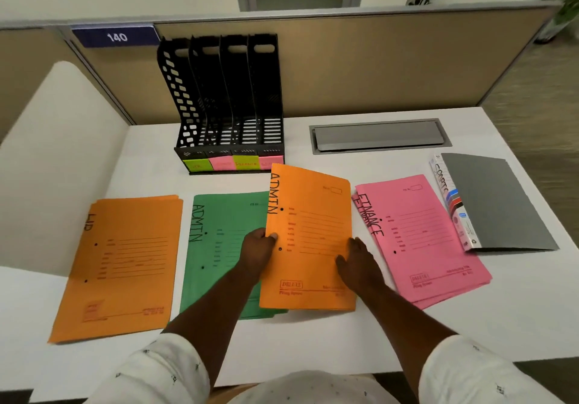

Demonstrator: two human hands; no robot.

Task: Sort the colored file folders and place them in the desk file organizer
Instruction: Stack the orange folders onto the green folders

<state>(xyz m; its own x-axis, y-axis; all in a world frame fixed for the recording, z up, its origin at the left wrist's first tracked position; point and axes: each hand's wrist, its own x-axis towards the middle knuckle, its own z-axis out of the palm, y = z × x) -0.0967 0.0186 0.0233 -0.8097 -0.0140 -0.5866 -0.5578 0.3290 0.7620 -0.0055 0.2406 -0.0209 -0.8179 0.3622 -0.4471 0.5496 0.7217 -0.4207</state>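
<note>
An orange folder marked ADMIN (313, 231) is tilted up in the middle of the desk. My left hand (258, 248) grips its left edge, thumb on the front. My right hand (357, 262) lies flat on its lower right part. Under it lies a green folder marked ADMIN (216, 247). A pile of orange folders (125, 262) rests at the left, and a pile of pink folders marked FINANCE (419, 237) at the right. The black file organizer (228, 105) stands at the back with several slots and green and pink sticky labels on its front.
A grey folder (495, 203) lies at the far right with a pack of markers (454, 206) on its left edge. A grey cable hatch (379, 135) sits in the white desk (313, 341) behind it. Beige partition panels (376, 68) close off the back and left.
</note>
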